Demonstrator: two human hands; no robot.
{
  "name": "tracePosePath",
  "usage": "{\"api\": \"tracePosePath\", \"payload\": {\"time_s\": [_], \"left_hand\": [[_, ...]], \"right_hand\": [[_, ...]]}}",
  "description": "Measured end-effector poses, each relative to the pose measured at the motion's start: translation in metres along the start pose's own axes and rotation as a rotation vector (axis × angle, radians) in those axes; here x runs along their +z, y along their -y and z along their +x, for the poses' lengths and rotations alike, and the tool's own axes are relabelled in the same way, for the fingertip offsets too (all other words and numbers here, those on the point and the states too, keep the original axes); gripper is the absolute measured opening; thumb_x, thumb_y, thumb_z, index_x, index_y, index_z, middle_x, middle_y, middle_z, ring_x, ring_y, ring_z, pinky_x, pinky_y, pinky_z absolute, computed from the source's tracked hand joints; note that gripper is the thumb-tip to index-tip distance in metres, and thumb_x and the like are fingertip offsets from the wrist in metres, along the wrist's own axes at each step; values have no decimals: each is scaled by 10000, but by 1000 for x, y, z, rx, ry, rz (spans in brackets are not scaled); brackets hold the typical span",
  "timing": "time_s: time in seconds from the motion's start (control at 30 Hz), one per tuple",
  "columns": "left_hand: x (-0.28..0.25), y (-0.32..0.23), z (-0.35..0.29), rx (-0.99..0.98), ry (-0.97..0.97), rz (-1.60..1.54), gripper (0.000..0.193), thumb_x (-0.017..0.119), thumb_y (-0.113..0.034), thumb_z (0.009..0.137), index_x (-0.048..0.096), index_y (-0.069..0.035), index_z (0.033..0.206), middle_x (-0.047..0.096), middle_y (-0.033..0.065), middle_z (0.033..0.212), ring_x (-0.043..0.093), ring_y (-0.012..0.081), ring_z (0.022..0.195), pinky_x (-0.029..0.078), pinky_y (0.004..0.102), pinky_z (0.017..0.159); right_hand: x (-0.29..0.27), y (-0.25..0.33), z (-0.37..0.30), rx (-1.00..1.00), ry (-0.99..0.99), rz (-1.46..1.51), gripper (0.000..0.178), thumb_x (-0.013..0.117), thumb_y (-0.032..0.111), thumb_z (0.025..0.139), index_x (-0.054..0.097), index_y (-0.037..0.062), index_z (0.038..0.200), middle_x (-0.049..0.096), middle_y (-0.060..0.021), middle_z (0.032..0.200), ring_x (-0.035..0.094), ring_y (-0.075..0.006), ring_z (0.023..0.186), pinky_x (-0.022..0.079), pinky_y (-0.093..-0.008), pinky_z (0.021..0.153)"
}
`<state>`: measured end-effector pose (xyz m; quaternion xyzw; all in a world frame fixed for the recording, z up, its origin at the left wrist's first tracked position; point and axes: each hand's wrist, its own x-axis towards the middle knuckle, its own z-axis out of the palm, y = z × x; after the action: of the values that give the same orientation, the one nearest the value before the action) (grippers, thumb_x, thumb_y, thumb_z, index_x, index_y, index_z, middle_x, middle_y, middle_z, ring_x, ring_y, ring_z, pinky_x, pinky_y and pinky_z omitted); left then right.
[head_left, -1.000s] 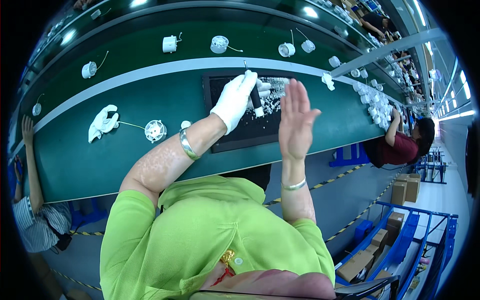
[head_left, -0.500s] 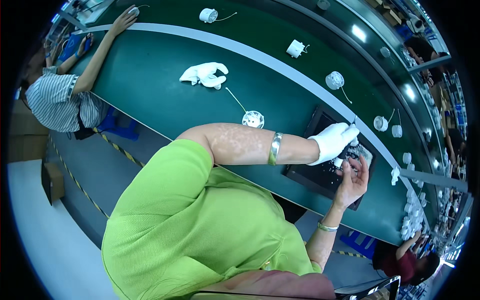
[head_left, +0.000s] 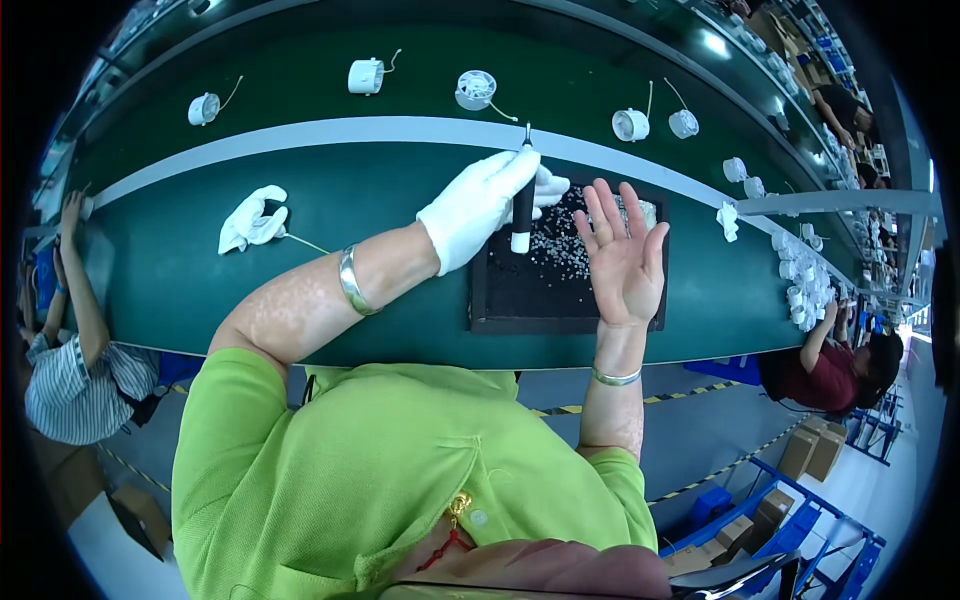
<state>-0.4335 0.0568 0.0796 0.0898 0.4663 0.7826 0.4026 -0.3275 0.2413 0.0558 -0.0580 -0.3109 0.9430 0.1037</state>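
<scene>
My left hand, in a white glove, is closed around a black-handled tool. The tool has a white butt end toward me and a thin metal tip pointing away, much like a screwdriver. To its right, my bare right hand is held palm up with fingers spread and nothing in it. Both hands are over a black tray scattered with small pale pieces, too small to name.
A white glove lies on the green table at left, a thin cord beside it. Beyond a pale strip stand white round housings with wires. More housings cluster at right near a co-worker. Another person sits at left.
The view has swung, putting the tray more centrally before me. My right hand, its fingers curled by the tool's white end before, is now apart from it and opened out. The left keeps its grip.
</scene>
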Motion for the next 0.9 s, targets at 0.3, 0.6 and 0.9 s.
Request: {"api": "tracePosePath", "payload": {"time_s": [0.3,0.6,0.9], "left_hand": [[27,25,-11,-1,-11,-94,403,440,-362,991,507,7,1138,567,126,1200,566,209,1119,449,340,959],[39,-17,-43,4,58,-56,463,419,-411,988,470,6,1181,519,179,1291,494,270,1230,423,378,991],[18,-15,-71,-21,17,26,381,401,-368,1000,478,-3,1074,532,231,1258,526,312,1195,444,403,983]], "right_hand": [[51,-6,-34,40,-9,24,594,314,419,1007,239,29,1449,264,-135,1496,332,-263,1335,249,-393,1117],[33,7,-32,-160,-298,-377,469,568,-150,796,478,-51,1245,541,-169,1233,541,-268,1167,453,-322,988],[-2,24,2,-262,-584,-736,400,617,-109,815,507,-45,1194,590,-135,1024,645,-242,929,555,-305,825]]}}
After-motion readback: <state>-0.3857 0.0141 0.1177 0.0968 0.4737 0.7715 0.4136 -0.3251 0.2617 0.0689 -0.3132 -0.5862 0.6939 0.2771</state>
